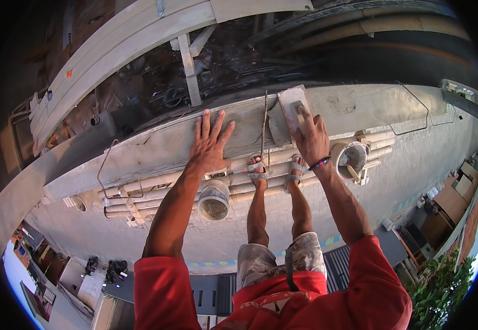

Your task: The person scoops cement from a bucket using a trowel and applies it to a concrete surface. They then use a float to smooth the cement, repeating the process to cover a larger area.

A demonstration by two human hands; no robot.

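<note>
My left hand (210, 142) lies spread on the grey top of a long concrete beam (156, 147), palm down with nothing in it. To its right, my right hand (311, 137) grips a flat, pale plastering float (293, 104) by its handle. The float rests on the beam and reaches to its far edge. Between the hands a thin rod (264, 118) lies across the beam, beside a dark, rough patch (279, 129) on the surface. A bucket (350, 157) with a wooden-handled tool in it stands near my right wrist. Another bucket (214, 201) is beside my left forearm.
My sandalled feet stand on bundled bamboo poles (239, 187) along the near side of the beam. Bent metal rods (427, 114) hook over the beam at both sides. Past the beam is a dark drop with timber boards (189, 71). A paved ground (140, 236) lies far below.
</note>
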